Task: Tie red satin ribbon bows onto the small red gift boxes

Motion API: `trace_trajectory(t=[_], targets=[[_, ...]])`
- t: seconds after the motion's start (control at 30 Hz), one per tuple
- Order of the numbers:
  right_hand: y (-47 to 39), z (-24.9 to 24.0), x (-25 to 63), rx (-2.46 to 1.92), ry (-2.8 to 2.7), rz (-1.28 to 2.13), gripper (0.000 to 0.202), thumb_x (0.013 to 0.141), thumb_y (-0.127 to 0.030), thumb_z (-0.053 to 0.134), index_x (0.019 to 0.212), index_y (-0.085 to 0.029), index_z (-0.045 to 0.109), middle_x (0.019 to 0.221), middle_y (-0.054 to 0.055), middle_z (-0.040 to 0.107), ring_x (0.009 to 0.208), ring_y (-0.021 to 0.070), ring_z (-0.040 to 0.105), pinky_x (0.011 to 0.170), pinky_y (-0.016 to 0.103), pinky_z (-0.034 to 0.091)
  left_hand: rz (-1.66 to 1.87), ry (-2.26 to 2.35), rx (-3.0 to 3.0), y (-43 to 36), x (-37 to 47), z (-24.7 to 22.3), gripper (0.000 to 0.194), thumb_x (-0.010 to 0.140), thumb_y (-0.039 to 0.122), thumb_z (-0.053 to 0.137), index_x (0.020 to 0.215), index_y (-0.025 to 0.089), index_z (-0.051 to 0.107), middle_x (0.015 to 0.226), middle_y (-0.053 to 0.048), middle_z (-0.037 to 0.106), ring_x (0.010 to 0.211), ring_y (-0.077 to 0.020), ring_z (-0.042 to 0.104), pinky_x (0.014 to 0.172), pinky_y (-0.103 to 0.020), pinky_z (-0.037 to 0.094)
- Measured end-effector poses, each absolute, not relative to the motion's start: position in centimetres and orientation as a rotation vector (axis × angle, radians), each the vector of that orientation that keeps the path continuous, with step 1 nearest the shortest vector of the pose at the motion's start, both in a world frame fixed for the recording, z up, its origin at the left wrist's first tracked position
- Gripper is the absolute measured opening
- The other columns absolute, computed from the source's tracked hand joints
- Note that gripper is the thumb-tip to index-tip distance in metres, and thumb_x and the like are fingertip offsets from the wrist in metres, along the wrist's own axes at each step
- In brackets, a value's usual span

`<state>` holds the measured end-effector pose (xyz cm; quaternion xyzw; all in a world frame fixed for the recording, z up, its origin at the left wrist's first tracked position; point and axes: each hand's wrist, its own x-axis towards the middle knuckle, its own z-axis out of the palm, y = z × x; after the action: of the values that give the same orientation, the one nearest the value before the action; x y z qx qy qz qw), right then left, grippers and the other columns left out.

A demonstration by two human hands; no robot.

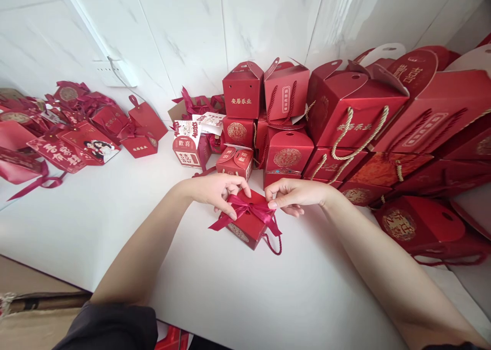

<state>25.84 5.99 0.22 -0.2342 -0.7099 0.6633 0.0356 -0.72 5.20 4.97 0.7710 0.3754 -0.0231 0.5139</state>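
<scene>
A small red gift box [251,231] with a gold round emblem rests on the white table, a dark red cord handle looping out at its right. Across its top lies a magenta ribbon bow [251,210]. My left hand [217,191] is at the bow's left loop, thumb and fingers closed around the ribbon there. From the other side my right hand [297,194] pinches the right loop between thumb and forefinger. Both ribbon tails hang down, one to each side of the box.
Red gift boxes [356,115] are stacked against the tiled wall at the right. Small boxes [235,161] stand just behind my hands. A pile of red boxes and ribbons [92,125] lies at the left. Cardboard [34,319] is below the table's left edge.
</scene>
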Motion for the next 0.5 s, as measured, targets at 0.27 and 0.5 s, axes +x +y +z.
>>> trace_trajectory(t=[0.27, 0.5], targets=[[6.0, 0.3, 26.0, -0.719, -2.226, 2.011, 0.032, 0.086, -0.046, 0.065, 0.082, -0.015, 0.057, 0.041, -0.008, 0.050, 0.033, 0.0051, 0.039, 0.037, 0.016, 0.032, -0.058, 0.846, 1.935, 5.4, -1.1, 4.8, 0.056, 0.062, 0.032, 0.084, 0.112, 0.023, 0.060, 0.075, 0.004, 0.056, 0.052, -0.0103, 0.061, 0.046, -0.019, 0.044], [5.4, 2.1, 26.2, -0.856, -2.175, 1.731, 0.035, 0.088, -0.050, 0.060, 0.096, -0.016, 0.058, 0.047, -0.006, 0.051, 0.039, 0.0075, 0.043, 0.037, 0.017, 0.034, 0.104, 0.956, 2.087, 4.6, -1.1, 6.7, 0.045, 0.076, 0.043, 0.072, 0.114, 0.022, 0.060, 0.099, -0.004, 0.061, 0.060, -0.0088, 0.051, 0.055, -0.024, 0.043]])
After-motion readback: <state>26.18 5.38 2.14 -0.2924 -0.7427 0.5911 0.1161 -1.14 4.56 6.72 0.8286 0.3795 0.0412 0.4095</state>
